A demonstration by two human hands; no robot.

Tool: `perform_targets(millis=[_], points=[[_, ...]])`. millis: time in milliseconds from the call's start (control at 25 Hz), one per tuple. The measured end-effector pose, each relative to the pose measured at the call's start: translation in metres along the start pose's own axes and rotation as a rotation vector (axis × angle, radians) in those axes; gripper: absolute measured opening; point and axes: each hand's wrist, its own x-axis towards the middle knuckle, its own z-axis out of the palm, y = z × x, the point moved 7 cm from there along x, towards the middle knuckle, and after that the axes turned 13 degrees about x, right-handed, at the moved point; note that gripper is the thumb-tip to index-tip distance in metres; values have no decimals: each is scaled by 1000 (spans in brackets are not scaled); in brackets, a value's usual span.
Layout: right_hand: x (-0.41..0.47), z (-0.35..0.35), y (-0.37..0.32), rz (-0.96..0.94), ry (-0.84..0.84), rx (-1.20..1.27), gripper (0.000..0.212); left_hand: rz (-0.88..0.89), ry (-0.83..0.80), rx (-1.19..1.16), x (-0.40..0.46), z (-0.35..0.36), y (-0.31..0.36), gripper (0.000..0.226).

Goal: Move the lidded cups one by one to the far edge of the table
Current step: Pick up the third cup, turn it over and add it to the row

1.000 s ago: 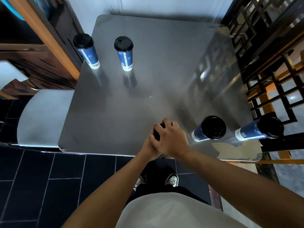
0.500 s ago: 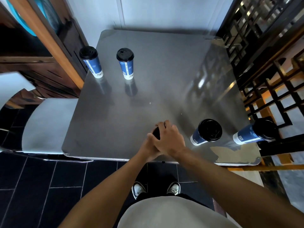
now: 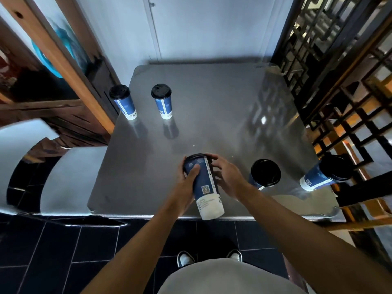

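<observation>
A blue and white paper cup with a black lid (image 3: 204, 185) is lifted and tilted over the near edge of the grey metal table (image 3: 212, 115). My left hand (image 3: 187, 183) grips its left side. My right hand (image 3: 228, 177) touches its right side near the lid, fingers spread. Two lidded cups stand upright at the table's left: one (image 3: 124, 102) at the edge, another (image 3: 162, 101) beside it. Two more stand near the front right: one (image 3: 264, 174) close to my right wrist, the other (image 3: 324, 175) at the right edge.
A white chair (image 3: 63, 177) stands against the table's left side. Dark wooden shelving (image 3: 53, 92) rises at the left, a black lattice screen (image 3: 339, 81) at the right, and a white wall (image 3: 212, 28) behind the far edge. Dark floor tiles lie below.
Both hands were clasped over a cup at the near edge. The cup is now raised and tipped, with its side and white base in view. The camera has tilted up toward the wall.
</observation>
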Motion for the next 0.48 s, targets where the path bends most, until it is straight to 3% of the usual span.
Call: perform_targets(millis=[40, 120, 200, 320, 480], points=[[-4, 3, 1, -8, -13, -20, 31, -48, -38, -79, -3, 5, 1, 45], [-11, 8, 6, -7, -5, -39, 27, -187, -134, -202, -9, 15, -2, 55], [-18, 12, 15, 59, 43, 58, 35, -268, -154, -238, -15, 19, -3, 57], [-25, 23, 29, 191, 59, 316, 52, -297, -122, -227, -16, 17, -11, 50], [-23, 28, 35, 202, 70, 373, 55, -330, -110, -208, -17, 9, -20, 51]])
